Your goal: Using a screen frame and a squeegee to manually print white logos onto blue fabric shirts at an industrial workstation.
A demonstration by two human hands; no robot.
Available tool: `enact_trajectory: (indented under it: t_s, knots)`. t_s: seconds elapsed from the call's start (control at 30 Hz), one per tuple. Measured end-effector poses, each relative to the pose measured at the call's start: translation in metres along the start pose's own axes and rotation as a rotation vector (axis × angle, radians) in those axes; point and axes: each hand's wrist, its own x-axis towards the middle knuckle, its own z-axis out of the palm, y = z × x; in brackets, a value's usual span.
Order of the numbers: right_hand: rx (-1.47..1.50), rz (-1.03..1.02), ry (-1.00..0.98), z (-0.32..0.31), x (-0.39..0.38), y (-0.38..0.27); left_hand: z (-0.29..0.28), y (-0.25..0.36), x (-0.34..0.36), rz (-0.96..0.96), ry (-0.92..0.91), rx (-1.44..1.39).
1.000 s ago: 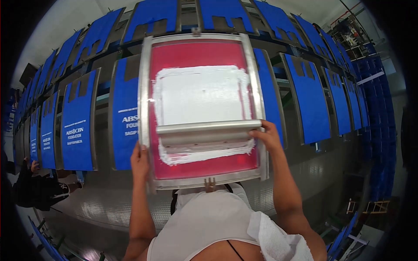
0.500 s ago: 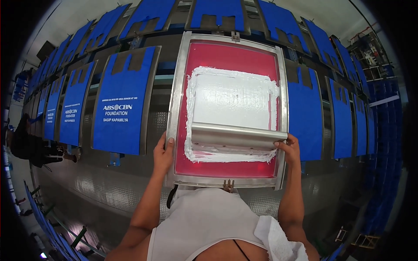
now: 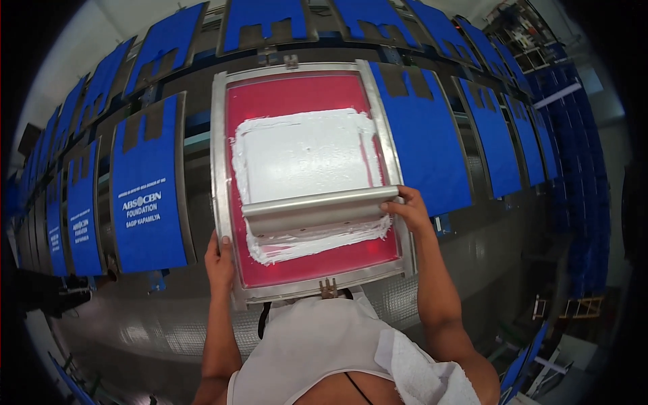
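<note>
- Gripping the left rail of the screen frame [image 3: 220, 155] with the left hand [image 3: 219, 262], thumb on top and fingertips probably underneath, out of sight.
- Clamping the right end of the metal squeegee [image 3: 320, 212] between thumb and fingers of the right hand [image 3: 409, 210].
- Lying crosswise over the lower part of the white paste [image 3: 304, 152], on pink mesh [image 3: 297, 93].
- Standing just before the torso [image 3: 304, 344], between printed and plain blue fabric pieces [image 3: 425, 145].
</note>
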Motion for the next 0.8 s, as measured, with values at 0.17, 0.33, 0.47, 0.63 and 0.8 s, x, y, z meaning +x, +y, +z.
enact_trajectory:
  t_s: [0.17,0.33,0.47,0.63,0.8]
  knots:
    - [-0.074,0.052,0.155,-0.031,-0.020,0.027,0.024,-0.025,0.006,0.027,-0.059,0.225]
    - [-0.044,-0.040,0.313,-0.109,-0.082,0.048,0.087,-0.015,-0.010,0.148,-0.202,0.118]
    - [-0.139,-0.075,0.272,-0.156,-0.095,0.043,0.131,-0.014,-0.019,0.136,-0.277,0.056]
    - [-0.036,-0.089,0.293,-0.148,-0.090,0.055,0.126,-0.015,-0.010,0.152,-0.273,0.066]
    - [0.009,-0.095,0.278,-0.121,-0.072,0.044,0.105,-0.001,-0.019,0.195,-0.178,0.102]
